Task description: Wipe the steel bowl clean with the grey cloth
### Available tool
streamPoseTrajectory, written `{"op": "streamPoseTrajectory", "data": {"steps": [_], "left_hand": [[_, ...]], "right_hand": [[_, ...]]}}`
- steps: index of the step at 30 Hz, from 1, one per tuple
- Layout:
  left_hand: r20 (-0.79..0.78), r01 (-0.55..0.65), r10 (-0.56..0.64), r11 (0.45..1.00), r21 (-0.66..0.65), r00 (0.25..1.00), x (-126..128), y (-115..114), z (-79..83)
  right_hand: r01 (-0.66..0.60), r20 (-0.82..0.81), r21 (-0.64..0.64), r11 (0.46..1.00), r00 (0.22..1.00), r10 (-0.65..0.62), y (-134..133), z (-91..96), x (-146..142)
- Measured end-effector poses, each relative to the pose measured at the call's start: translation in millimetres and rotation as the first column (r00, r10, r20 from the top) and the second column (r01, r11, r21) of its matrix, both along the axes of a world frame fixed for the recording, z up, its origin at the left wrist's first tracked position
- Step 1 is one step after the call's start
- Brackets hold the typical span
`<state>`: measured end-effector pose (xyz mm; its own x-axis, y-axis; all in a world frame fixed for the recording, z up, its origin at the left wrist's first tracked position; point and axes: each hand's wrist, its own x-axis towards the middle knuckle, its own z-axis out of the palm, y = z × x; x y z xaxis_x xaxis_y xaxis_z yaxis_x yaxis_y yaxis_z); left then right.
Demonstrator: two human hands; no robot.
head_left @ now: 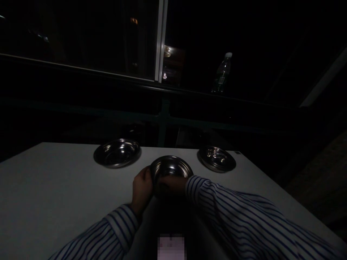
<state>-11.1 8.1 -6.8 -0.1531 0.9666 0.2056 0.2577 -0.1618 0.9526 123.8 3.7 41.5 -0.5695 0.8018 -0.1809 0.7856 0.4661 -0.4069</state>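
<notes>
A steel bowl (170, 167) stands in the middle of the pale table (54, 187), close in front of me. My left hand (142, 191) is curled against the bowl's left rim and grips it. My right hand (173, 185) lies in shadow at the bowl's near side, pressed to its wall; its fingers are dim but seem wrapped on the bowl. Both arms wear white sleeves with dark stripes.
A wide steel bowl (117, 152) sits at the back left of the table and a steel plate or shallow bowl (217, 158) at the back right. Beyond the table runs a dark rail and window ledge with a plastic bottle (222, 73). The room is very dark.
</notes>
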Motion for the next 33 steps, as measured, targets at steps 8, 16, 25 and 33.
{"op": "streamPoseTrajectory", "data": {"steps": [8, 16, 25, 33], "left_hand": [[0.002, 0.035, -0.036, 0.999, 0.012, 0.999, 0, -3, 3.4], [-0.005, 0.045, -0.045, 0.999, 0.001, 0.999, 1, -3, 1.4], [-0.039, -0.057, 0.055, 0.998, -0.033, 0.998, 8, -12, 4.5], [-0.066, 0.109, -0.12, 0.983, -0.146, 0.991, 1, -20, 4.7]], "right_hand": [[0.071, 0.04, 0.197, 0.978, 0.996, -0.08, 15, -8.3, -17], [0.164, 0.15, 0.196, 0.967, 0.969, -0.195, 29, -2.6, 21], [0.101, -0.1, -0.064, 0.993, 0.989, -0.108, 6, 7.6, 28], [0.204, -0.713, -0.215, 0.955, 0.635, -0.296, -4, 24.7, 53]]}}
